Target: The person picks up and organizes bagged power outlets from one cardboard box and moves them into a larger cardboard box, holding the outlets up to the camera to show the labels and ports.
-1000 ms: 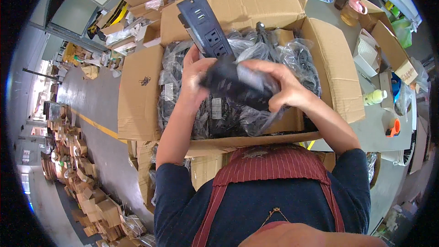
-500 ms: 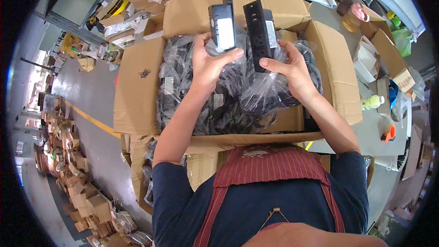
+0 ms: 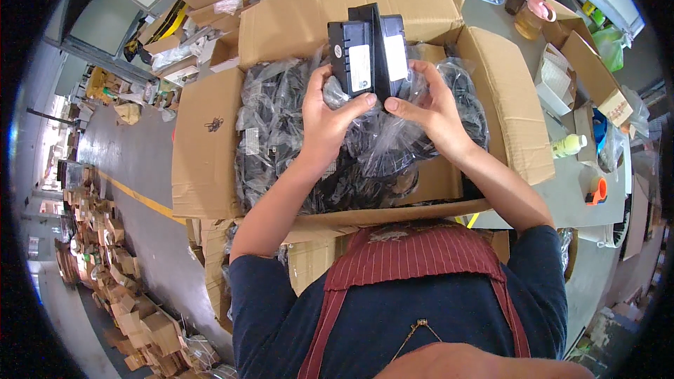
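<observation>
The fingers of the left hand (image 3: 326,118) grasp a boxy black unit (image 3: 338,63) bearing a white label (with a small round mark beside it); the right hand's (image 3: 441,114) grip a second black unit (image 3: 392,27), likewise white-labelled. Both are held close together, plates inward, above an open carton (image 3: 512,98) of plastic-wrapped goods (image 3: 270,116).

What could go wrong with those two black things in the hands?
The left hand and right hand each hold one near its lower end, so the left unit or right unit might slip into the box. The units are touching or nearly so; they could scratch each other. Loose plastic by the right hand might snag.
</observation>
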`<action>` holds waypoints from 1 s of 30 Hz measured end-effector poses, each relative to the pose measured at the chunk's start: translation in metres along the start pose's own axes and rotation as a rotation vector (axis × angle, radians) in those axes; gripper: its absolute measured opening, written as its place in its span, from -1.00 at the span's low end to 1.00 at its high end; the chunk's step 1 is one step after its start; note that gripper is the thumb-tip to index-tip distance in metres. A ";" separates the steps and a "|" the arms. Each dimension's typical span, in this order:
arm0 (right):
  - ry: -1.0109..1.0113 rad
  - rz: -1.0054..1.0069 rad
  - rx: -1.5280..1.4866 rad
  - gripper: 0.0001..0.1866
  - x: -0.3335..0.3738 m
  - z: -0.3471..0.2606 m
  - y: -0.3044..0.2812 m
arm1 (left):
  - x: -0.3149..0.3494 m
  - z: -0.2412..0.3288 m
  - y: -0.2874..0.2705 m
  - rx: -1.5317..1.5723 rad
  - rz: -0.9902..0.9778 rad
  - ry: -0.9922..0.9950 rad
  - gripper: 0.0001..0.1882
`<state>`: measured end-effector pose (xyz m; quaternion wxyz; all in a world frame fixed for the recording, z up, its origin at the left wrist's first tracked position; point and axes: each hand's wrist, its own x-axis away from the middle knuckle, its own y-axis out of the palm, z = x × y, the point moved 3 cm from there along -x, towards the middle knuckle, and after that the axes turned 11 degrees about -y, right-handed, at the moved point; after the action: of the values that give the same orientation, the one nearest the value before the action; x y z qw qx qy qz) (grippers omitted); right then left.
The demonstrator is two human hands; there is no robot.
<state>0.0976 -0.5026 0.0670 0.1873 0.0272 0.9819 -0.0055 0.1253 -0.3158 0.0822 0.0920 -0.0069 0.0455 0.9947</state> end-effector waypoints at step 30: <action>-0.319 -0.002 0.522 -0.52 0.004 -0.018 -0.007 | 0.009 -0.022 -0.010 -0.333 -0.018 0.110 -0.31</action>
<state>0.0872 -0.5088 0.0825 0.3260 0.0721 0.9055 -0.2620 0.1179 -0.3067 0.0591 0.0956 -0.0766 -0.1151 0.9858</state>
